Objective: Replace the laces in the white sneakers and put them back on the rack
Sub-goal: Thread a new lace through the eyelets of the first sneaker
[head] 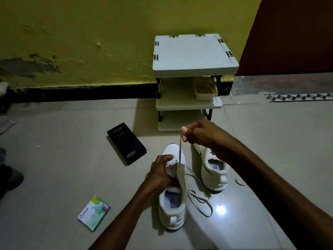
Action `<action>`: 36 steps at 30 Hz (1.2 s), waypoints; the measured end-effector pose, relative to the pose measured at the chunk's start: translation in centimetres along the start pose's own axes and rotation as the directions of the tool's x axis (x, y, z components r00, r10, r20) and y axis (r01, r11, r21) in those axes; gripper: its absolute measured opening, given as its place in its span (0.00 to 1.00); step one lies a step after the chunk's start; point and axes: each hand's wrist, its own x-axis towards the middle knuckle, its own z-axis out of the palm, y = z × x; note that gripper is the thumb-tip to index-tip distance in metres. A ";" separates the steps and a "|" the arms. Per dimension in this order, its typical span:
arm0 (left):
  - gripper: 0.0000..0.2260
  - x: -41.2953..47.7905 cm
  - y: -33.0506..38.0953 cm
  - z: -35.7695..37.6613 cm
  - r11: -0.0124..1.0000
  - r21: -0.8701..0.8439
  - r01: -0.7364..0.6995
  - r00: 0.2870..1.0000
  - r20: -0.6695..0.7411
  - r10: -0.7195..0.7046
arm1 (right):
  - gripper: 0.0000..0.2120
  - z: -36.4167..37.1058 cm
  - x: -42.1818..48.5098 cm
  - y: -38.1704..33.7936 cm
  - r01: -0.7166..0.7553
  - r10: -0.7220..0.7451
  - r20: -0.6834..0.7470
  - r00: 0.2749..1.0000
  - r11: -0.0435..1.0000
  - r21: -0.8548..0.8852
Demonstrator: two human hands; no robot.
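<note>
Right hand point(196, 135) is pinched on the lace point(179, 150), held taut up and forward from the near sneaker point(172, 220), which is gripped on the floor by the left hand point(160, 170), toe toward the rack point(194, 55).

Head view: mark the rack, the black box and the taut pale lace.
rack point(194, 53), head view, middle of its top panel
black box point(127, 144), head view, centre of its lid
pale lace point(180, 150), head view, middle of its taut stretch
</note>
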 end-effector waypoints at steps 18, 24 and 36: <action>0.16 0.2 1.2 -1.9 0.996 -0.093 -0.013 0.995 0.095 0.022 | 0.14 3.4 -0.5 7.0 -0.070 0.553 0.488 0.675 0.707 -0.704; 0.11 0.8 1.4 -1.9 0.989 -0.147 0.018 0.999 0.043 -0.012 | 0.07 4.3 2.7 8.6 -0.134 0.244 0.087 0.966 0.760 -0.636; 0.09 1.2 2.2 -2.3 0.990 -0.144 -0.007 0.999 0.036 0.013 | 0.12 2.8 3.7 6.4 -0.249 0.289 0.016 0.957 0.850 -0.464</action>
